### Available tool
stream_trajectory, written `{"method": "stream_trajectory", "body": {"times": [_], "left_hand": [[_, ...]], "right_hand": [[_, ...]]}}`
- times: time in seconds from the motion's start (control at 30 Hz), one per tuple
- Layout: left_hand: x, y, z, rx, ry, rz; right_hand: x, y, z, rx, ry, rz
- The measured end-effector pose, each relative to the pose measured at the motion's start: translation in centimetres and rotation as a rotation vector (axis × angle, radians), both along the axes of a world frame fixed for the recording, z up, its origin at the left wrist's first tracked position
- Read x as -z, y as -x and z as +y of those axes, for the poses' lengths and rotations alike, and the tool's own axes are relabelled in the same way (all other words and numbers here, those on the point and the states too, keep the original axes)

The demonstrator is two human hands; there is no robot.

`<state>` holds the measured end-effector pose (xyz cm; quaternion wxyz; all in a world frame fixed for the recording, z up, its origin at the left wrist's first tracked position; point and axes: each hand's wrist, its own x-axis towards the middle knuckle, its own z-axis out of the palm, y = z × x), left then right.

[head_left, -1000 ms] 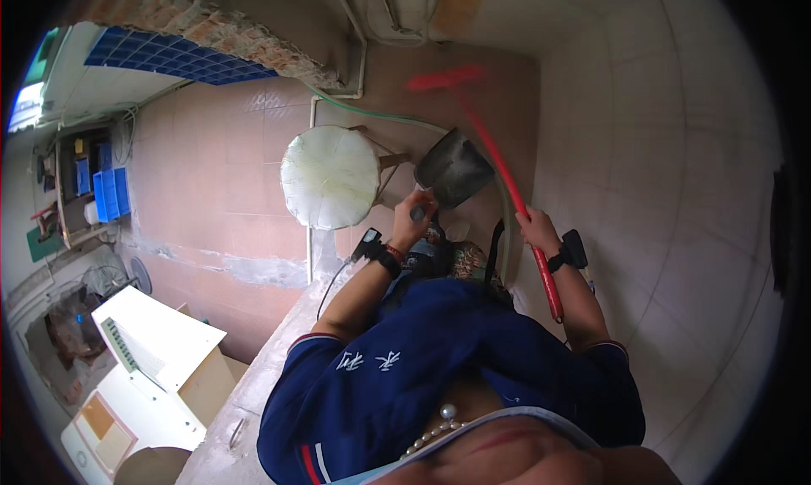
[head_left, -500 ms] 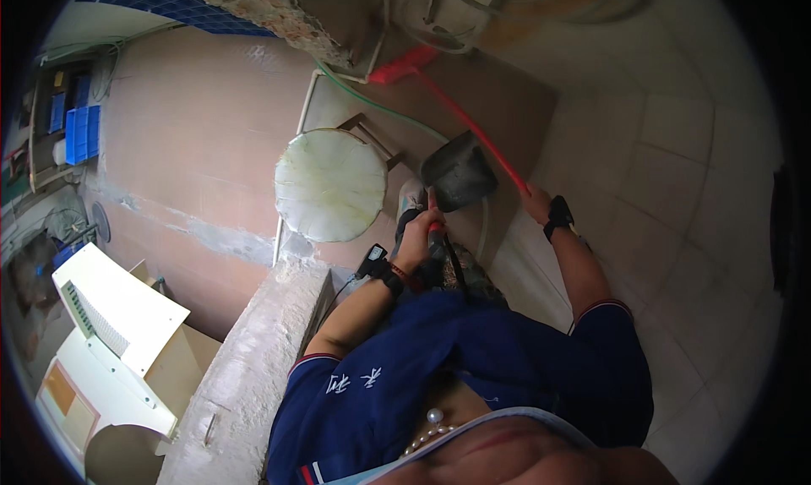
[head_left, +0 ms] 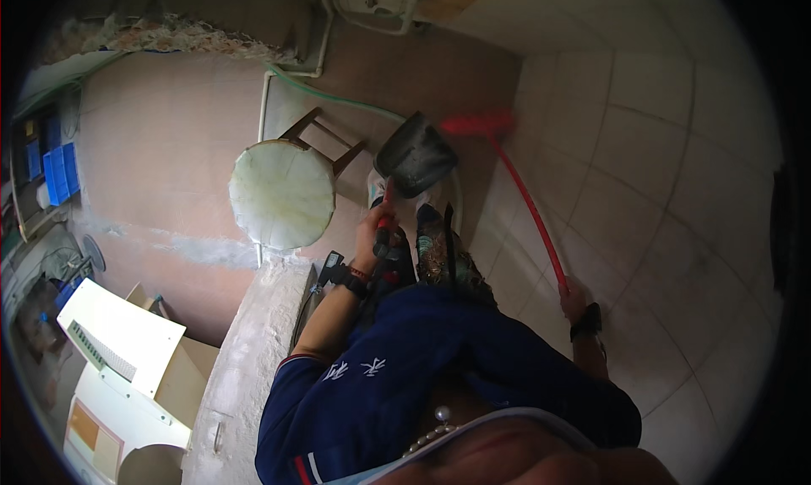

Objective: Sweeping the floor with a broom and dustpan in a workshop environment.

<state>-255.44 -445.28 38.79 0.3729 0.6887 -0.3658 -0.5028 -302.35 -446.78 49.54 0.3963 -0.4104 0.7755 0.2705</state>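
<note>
Head view: left grip (head_left: 373, 231) clasps dustpan (head_left: 416, 157), right grip (head_left: 574, 299) clasps broom (head_left: 533, 210), each extending forward.

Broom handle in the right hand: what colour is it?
Plain red; the broom handle shows best in the head view.

Dim, uneven light inside a black fisheye rim.
The white cabinet (head_left: 127, 337) at near left is brightest, almost washed out, while the brown floor (head_left: 469, 67) in the far corner sinks into shade. Motion blur smears the red broom head (head_left: 478, 125); the round stool (head_left: 283, 193) looks fairly sharp. On the right, pale tiles (head_left: 638, 181) turn soft and grey, their joints bowing.
</note>
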Motion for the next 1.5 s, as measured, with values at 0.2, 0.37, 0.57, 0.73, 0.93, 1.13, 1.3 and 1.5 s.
{"method": "stream_trajectory", "body": {"times": [0.2, 0.37, 0.57, 0.73, 0.93, 1.13, 1.3, 1.5], "left_hand": [[0.0, 3.5, 1.1, -0.089, 0.080, -0.168], [-1.4, 6.1, 2.7, -0.119, 0.048, -0.200], [-2.4, 7.9, 4.5, -0.204, 0.093, -0.243], [-2.7, 7.8, 3.2, -0.184, 0.080, -0.256], [-3.0, 8.7, 3.5, -0.130, 0.100, -0.286], [-4.9, 12.0, 4.1, -0.132, 0.068, -0.252], [-4.6, 14.8, 5.1, -0.063, 0.105, -0.206], [-4.7, 16.9, 6.0, -0.046, 0.129, -0.249]], "right_hand": [[10.8, -0.4, -7.3, -0.415, 0.395, -0.413], [21.1, -7.7, -18.3, -0.656, 0.424, -0.534], [17.7, -6.9, -20.9, -0.414, 0.390, -0.529], [20.4, 5.5, -9.4, -0.333, 0.268, -0.355], [14.5, 11.3, 4.2, -0.028, 0.254, -0.217], [11.5, 10.9, 1.2, 0.131, 0.368, -0.267], [16.7, 9.6, -7.3, 0.207, 0.388, -0.239], [17.7, 12.8, 1.7, 0.509, 0.207, -0.306]]}}
